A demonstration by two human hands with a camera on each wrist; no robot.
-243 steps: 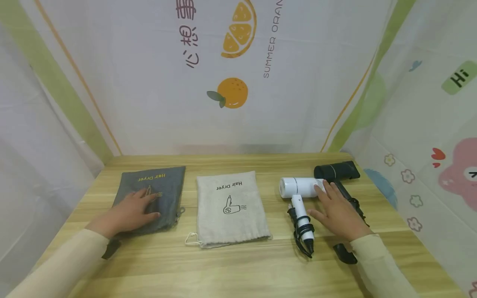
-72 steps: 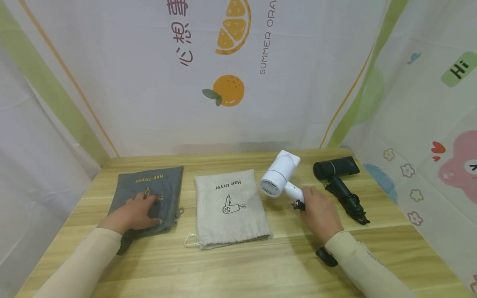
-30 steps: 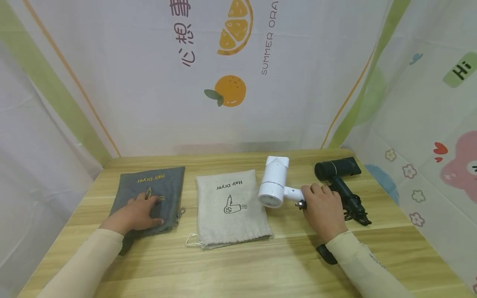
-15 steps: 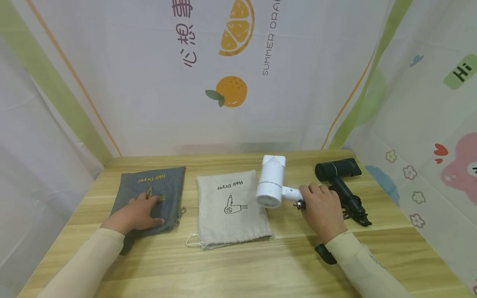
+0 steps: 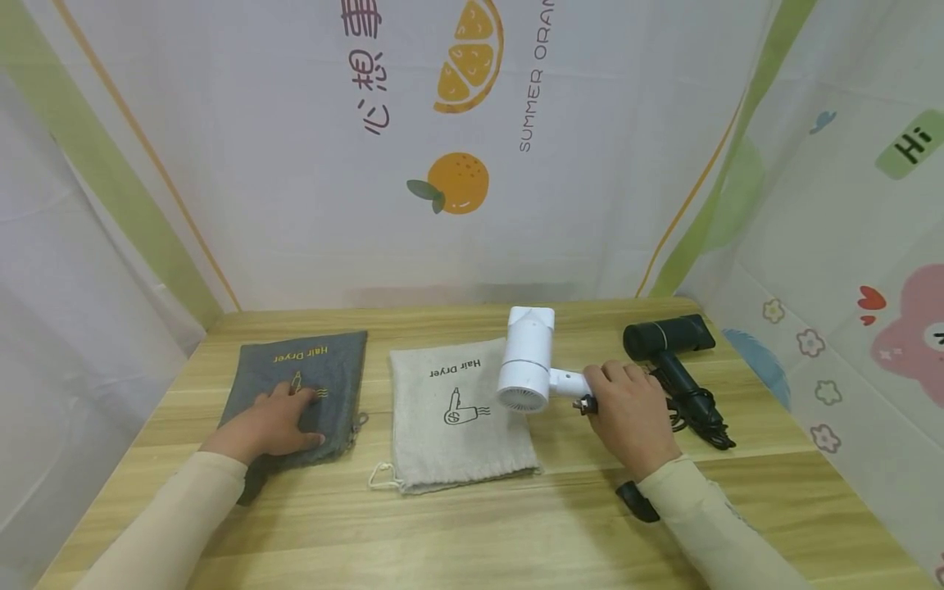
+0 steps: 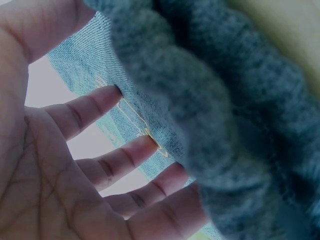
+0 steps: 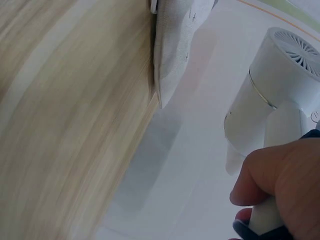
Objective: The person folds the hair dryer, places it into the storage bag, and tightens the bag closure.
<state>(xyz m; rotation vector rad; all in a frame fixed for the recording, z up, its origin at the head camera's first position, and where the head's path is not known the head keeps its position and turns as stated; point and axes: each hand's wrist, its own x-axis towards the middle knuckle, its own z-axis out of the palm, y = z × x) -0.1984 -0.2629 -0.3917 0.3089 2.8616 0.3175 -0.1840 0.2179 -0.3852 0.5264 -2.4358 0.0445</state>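
Note:
My right hand [image 5: 630, 414] grips the handle of a white hair dryer [image 5: 527, 352]. Its barrel overlaps the right side of a beige drawstring bag [image 5: 446, 451] printed "Hair Dryer". In the right wrist view the hair dryer [image 7: 265, 100] shows its round slotted vent, and the thumb wraps the handle. Dark cord and a plug [image 5: 586, 405] stick out by the fingers. My left hand [image 5: 273, 422] rests on a grey drawstring bag [image 5: 339, 360], fingers spread. From the left wrist, the fingertips touch the cloth beside the bag's gathered mouth [image 6: 200, 100].
A black hair dryer [image 5: 667, 338] with its cord wound on the handle lies at the right rear of the wooden table [image 5: 413, 541]. White printed curtains [image 5: 310, 205] stand behind the table and at both sides.
The right hand has picked up the white hair dryer from the table and moved it left, turning its barrel upright in view, towards the beige bag. The left hand stays on the grey bag.

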